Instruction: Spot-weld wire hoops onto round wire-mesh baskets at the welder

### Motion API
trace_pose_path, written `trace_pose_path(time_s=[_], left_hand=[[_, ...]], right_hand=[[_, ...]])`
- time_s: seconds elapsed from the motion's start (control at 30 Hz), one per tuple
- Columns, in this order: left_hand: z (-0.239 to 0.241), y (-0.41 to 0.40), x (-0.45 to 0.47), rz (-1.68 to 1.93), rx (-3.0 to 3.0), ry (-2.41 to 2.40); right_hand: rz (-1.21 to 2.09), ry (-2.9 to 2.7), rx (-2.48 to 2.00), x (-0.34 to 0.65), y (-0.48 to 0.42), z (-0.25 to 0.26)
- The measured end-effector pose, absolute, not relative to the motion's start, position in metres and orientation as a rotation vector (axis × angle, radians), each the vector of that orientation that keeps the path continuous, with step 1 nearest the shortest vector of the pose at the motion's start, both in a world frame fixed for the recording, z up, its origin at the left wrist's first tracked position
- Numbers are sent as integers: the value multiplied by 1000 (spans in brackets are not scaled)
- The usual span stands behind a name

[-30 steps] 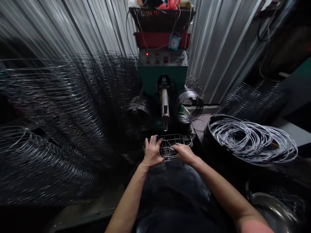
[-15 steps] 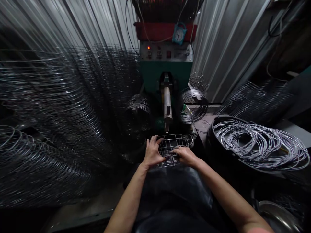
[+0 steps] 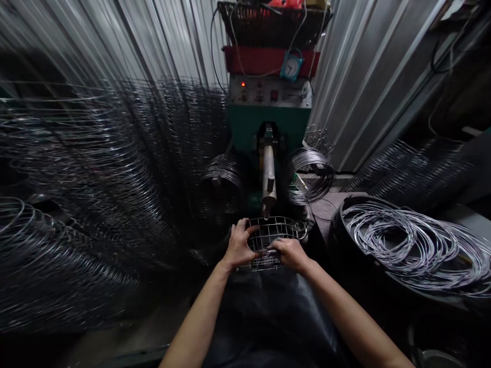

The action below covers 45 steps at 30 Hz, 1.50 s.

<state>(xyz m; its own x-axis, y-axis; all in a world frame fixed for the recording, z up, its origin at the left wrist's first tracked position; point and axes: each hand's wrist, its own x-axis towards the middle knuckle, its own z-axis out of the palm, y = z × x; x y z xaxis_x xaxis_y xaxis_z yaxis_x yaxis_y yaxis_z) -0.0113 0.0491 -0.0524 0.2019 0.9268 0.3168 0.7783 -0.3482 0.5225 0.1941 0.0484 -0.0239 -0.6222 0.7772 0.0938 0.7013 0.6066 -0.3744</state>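
A worker's left hand (image 3: 238,245) and right hand (image 3: 291,254) are holding a wire basket (image 3: 276,231), fingers (image 3: 242,227) clenched on its rails, with a spot welder's electrode (image 3: 269,179) just beyond the fingers; a slipping grip could be misaligning wires or drawing fingertips under the tip.

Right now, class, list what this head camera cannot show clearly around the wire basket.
Head view:
- basket wires under the left hand and right hand: hidden by the hands
- crate contents: cut off by the top edge
- clock time: too small
- hoops at left: blurred
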Motion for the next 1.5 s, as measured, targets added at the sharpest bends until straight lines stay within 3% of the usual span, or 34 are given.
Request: trace_pose_path(time_s=[0.77,0.9,1.13,1.37,1.5], left_hand=[[-42,100,-14,863,2118,1714],[-43,101,-12,899,2114,1741],[-38,121,-13,862,1992,1885],[-35,128,-24,755,2001,1793],[-57,112,-51,686,1979,1673]], right_hand=[[258,-2432,-1441,179,83,-19],[471,-1905,-1335,193,59,-44],[1477,-842,-1418,222,7,-86],[1496,-442,-1327,247,-10,-101],[1566,-326,-1236,261,-12,-117]])
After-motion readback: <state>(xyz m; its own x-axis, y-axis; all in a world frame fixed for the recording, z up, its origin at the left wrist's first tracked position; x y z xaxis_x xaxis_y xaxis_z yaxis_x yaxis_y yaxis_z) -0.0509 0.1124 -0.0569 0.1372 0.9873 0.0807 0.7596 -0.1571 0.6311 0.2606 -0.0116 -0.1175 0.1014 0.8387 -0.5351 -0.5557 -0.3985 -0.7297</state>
